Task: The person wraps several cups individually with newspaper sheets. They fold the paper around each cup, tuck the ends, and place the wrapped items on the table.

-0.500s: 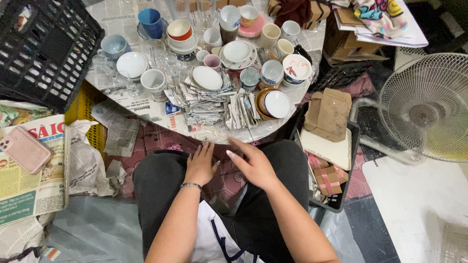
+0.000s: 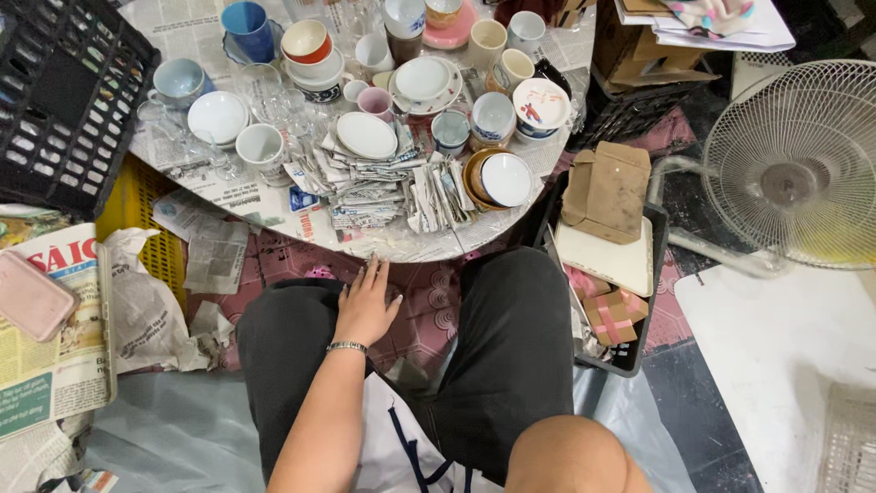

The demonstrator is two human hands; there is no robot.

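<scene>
**Fingers [image 2: 372, 272] released, holding nothing, flat on the thigh**

Belonging to the left hand [image 2: 365, 306]: palm down on the black trouser leg, spread and slack, metal bracelet [image 2: 347, 347] just behind at the wrist. Touching cloth only. No sight of the right hand, so can't tell its grip.

Just ahead of the fingertips, apart from them: rim of the round surface [image 2: 401, 248], papered over. Next beyond that rim, the folded newspaper pieces [image 2: 365, 196], a loose fanned pile, nearest workable thing to the fingers. Sitting on the far end of the pile: white saucer [image 2: 366, 134]. Ahead and right of the fingers: brown bowl [image 2: 474, 183] with a white bowl [image 2: 505, 179] nested inside. Farther ahead: crowd of cups, glasses and bowls, close-packed. Left of the fingers, on the floor: crumpled paper [image 2: 146, 306].

Judged step: idle gap between pieces, nothing in hand, looks like crockery and paper staged side by side.

Judged needs for any next move: lift off the thigh, short forward reach over the rim, pinch one sheet only off the fan, keep clear of the saucer on top and the glassware behind.
</scene>
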